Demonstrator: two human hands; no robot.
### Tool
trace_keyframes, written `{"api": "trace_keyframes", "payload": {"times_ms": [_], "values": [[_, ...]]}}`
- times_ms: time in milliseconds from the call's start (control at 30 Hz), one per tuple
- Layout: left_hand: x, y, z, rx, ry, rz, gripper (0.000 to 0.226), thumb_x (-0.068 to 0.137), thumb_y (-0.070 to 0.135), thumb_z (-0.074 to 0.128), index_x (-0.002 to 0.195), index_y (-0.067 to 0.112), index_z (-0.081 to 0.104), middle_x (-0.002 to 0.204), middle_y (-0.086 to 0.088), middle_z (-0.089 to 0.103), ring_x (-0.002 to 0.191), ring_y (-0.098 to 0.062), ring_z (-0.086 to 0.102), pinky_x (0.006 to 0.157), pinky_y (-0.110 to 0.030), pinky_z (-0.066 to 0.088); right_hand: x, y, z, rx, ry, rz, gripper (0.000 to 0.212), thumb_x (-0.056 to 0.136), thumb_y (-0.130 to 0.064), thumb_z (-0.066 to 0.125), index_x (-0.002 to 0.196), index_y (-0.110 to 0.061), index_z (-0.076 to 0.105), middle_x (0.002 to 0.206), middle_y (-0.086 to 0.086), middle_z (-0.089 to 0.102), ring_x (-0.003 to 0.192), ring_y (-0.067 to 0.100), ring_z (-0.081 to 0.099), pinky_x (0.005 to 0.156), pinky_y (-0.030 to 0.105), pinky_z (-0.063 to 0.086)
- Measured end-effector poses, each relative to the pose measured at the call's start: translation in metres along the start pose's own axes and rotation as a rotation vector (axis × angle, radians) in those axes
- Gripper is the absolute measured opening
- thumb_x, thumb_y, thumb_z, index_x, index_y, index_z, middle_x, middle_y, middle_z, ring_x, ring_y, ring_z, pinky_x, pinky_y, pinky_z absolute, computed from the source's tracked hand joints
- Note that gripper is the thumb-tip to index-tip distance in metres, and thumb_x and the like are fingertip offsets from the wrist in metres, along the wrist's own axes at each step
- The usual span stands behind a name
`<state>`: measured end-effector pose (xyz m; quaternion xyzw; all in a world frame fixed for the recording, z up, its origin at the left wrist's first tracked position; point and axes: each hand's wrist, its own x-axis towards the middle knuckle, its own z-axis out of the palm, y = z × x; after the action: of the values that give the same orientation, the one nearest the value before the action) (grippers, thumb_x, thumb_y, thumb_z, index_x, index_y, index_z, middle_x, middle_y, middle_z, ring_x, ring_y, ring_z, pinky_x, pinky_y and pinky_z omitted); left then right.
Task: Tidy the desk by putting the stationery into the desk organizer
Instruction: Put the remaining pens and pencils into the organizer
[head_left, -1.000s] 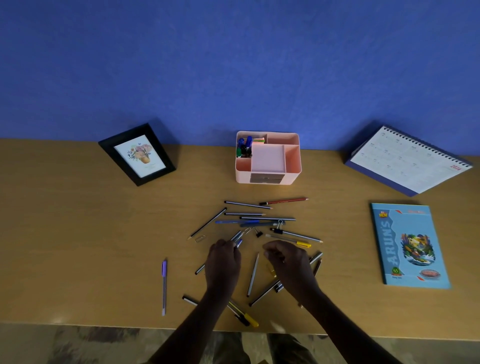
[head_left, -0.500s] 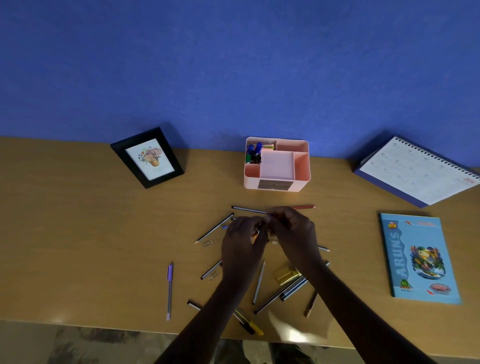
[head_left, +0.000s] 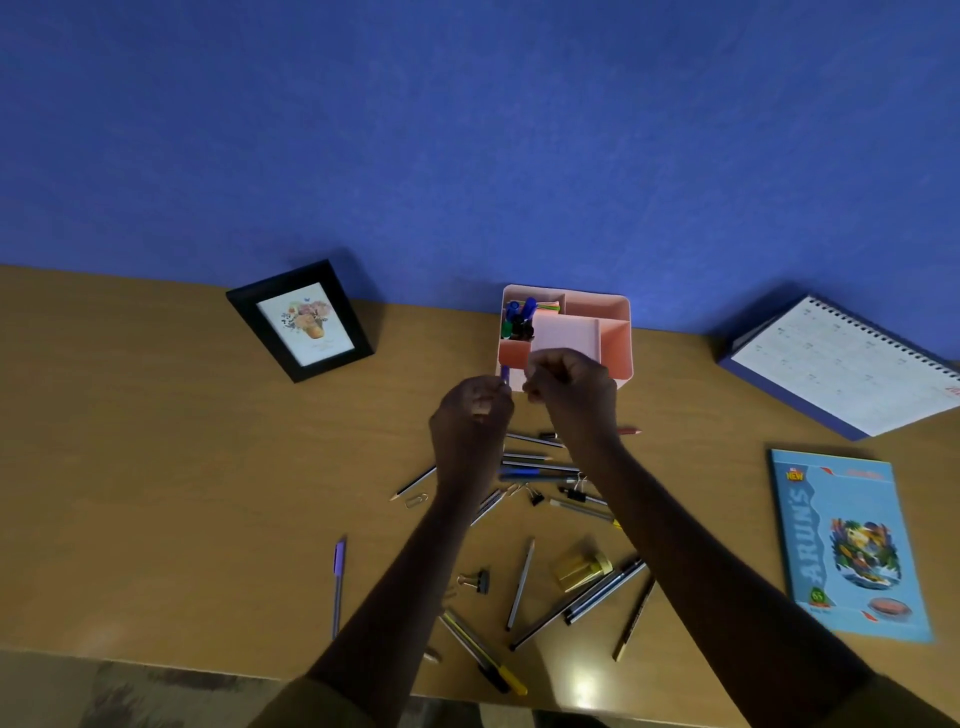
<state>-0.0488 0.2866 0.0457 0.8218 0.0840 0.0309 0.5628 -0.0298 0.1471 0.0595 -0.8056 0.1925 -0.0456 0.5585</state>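
Note:
The pink desk organizer (head_left: 617, 344) stands at the back of the desk, with markers (head_left: 520, 316) upright in its back left compartment. My left hand (head_left: 470, 418) is raised just in front of it and pinches a small blue-purple pen (head_left: 505, 373) whose tip sticks up above the fingers. My right hand (head_left: 571, 387) is close beside it with curled fingers over the organizer's front wall; what it holds is hidden. Several pens and pencils (head_left: 530, 460) lie scattered below my arms, along with a binder clip (head_left: 479, 581), a paper clip (head_left: 415, 500) and a small yellow item (head_left: 579, 569).
A black photo frame (head_left: 301, 322) stands at the back left. A desk calendar (head_left: 841, 364) leans at the back right, and a blue notebook (head_left: 847, 545) lies flat at the right. A lone purple pen (head_left: 338, 582) lies at the left, near the desk's front edge.
Both hands have lifted off the pile of pens and moved away from me, up to the organizer's front. The yellow item and a binder clip are uncovered now.

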Motion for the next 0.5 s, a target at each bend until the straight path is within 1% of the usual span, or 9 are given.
{"api": "trace_keyframes", "payload": {"times_ms": [33, 100, 133, 200, 267, 333, 433, 500], "values": [[0.011, -0.001, 0.002, -0.020, -0.018, -0.066, 0.019, 0.102, 0.035, 0.069, 0.113, 0.022, 0.075, 0.099, 0.015, 0.077, 0.090, 0.006, 0.070, 0.077, -0.023, 0.059, 0.010, 0.003, 0.006, -0.019, 0.032, 0.022, 0.009, 0.101, -0.022, 0.075, 0.108, -0.017, 0.076, 0.101, -0.006, 0.079, 0.090, 0.014, 0.078, 0.086, 0.041, 0.068], [0.031, -0.004, 0.006, -0.076, -0.056, -0.143, 0.023, 0.102, 0.041, 0.065, 0.113, 0.023, 0.074, 0.099, 0.012, 0.078, 0.090, 0.000, 0.073, 0.081, -0.036, 0.065, 0.029, 0.006, 0.017, -0.104, 0.088, 0.031, 0.013, 0.101, -0.021, 0.074, 0.113, -0.016, 0.076, 0.108, -0.003, 0.079, 0.095, 0.015, 0.077, 0.086, 0.044, 0.068], [0.041, -0.004, 0.009, -0.119, -0.069, -0.169, 0.024, 0.101, 0.041, 0.065, 0.113, 0.023, 0.074, 0.100, 0.010, 0.079, 0.091, -0.004, 0.074, 0.082, -0.041, 0.066, 0.037, 0.006, 0.021, -0.160, 0.113, 0.023, 0.017, 0.101, -0.021, 0.073, 0.116, -0.014, 0.077, 0.112, -0.001, 0.079, 0.098, 0.016, 0.076, 0.086, 0.041, 0.068], [0.055, -0.002, 0.013, -0.218, -0.075, -0.206, 0.021, 0.100, 0.036, 0.066, 0.112, 0.021, 0.075, 0.100, 0.007, 0.080, 0.093, -0.011, 0.077, 0.083, -0.047, 0.067, 0.052, 0.004, 0.027, -0.241, 0.145, 0.006, 0.023, 0.102, -0.021, 0.073, 0.122, -0.011, 0.077, 0.116, 0.003, 0.080, 0.099, 0.018, 0.075, 0.080, 0.029, 0.062], [0.066, 0.001, 0.016, -0.269, -0.070, -0.217, 0.019, 0.100, 0.032, 0.068, 0.111, 0.018, 0.076, 0.099, 0.004, 0.080, 0.092, -0.013, 0.078, 0.082, -0.049, 0.067, 0.063, 0.003, 0.031, -0.282, 0.149, -0.008, 0.026, 0.101, -0.022, 0.074, 0.123, -0.008, 0.076, 0.116, 0.005, 0.081, 0.100, 0.020, 0.076, 0.076, 0.022, 0.054], [0.074, 0.001, 0.020, -0.285, -0.073, -0.219, 0.019, 0.100, 0.030, 0.068, 0.111, 0.017, 0.076, 0.098, 0.003, 0.081, 0.091, -0.013, 0.078, 0.081, -0.050, 0.067, 0.071, 0.001, 0.031, -0.326, 0.140, -0.024, 0.025, 0.102, -0.022, 0.074, 0.121, -0.007, 0.075, 0.115, 0.005, 0.081, 0.100, 0.021, 0.076, 0.073, 0.018, 0.049], [0.081, 0.000, 0.025, -0.302, -0.078, -0.233, 0.018, 0.100, 0.029, 0.069, 0.111, 0.016, 0.076, 0.099, 0.003, 0.081, 0.091, -0.014, 0.079, 0.081, -0.052, 0.066, 0.080, 0.001, 0.031, -0.361, 0.128, -0.051, 0.022, 0.103, -0.021, 0.072, 0.120, -0.007, 0.075, 0.115, 0.005, 0.081, 0.099, 0.024, 0.077, 0.080, 0.023, 0.053], [0.085, 0.000, 0.028, -0.327, -0.087, -0.247, 0.021, 0.099, 0.031, 0.068, 0.113, 0.017, 0.076, 0.101, 0.002, 0.081, 0.094, -0.015, 0.079, 0.083, -0.053, 0.066, 0.084, 0.001, 0.030, -0.372, 0.129, -0.064, 0.022, 0.103, -0.019, 0.071, 0.120, -0.006, 0.075, 0.115, 0.006, 0.081, 0.099, 0.024, 0.077, 0.078, 0.020, 0.050]]}}
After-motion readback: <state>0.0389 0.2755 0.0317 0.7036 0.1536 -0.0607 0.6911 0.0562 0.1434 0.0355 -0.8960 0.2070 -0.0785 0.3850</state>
